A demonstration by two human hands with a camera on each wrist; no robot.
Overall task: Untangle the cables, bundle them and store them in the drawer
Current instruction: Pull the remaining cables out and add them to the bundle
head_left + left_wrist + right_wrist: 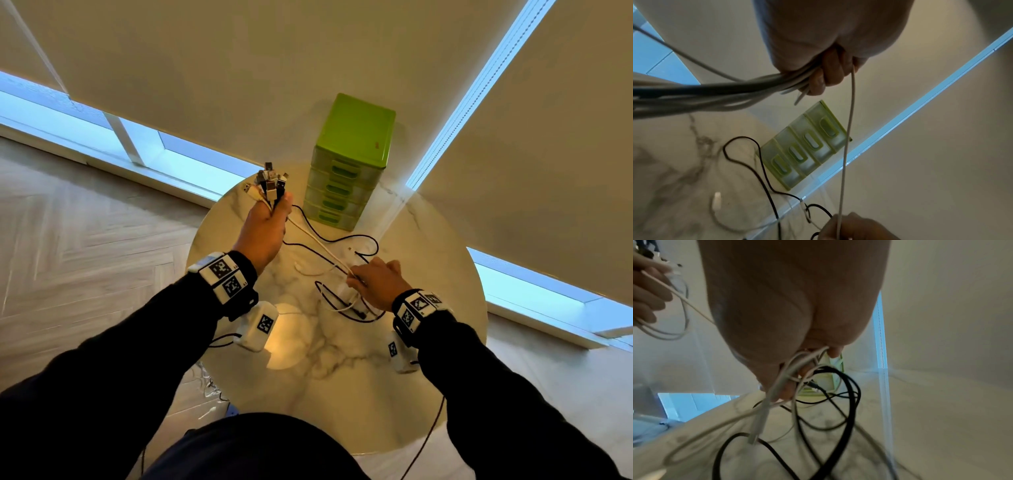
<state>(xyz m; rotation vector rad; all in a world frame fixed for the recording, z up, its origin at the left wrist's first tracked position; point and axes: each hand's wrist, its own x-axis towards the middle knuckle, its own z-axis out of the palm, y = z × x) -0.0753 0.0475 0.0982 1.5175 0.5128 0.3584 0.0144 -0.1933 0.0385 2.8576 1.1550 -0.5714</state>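
Observation:
My left hand (270, 219) is raised above the round marble table (342, 394) and grips a bunch of white and black cables (748, 86) just below their plugs (269, 183), which stick up out of the fist. From there the cables (318, 245) run down and right to my right hand (373, 281), which grips them (797, 368) lower down. Below the right hand black and white loops (346, 305) trail on the table. The green drawer unit (346, 161) stands at the table's far edge, its drawers shut.
One black cable (329, 236) snakes across the table in front of the drawer unit, with a loose white plug (716, 200) near it. Pale roller blinds (274, 68) hang behind the table. Wooden floor (85, 222) lies to the left.

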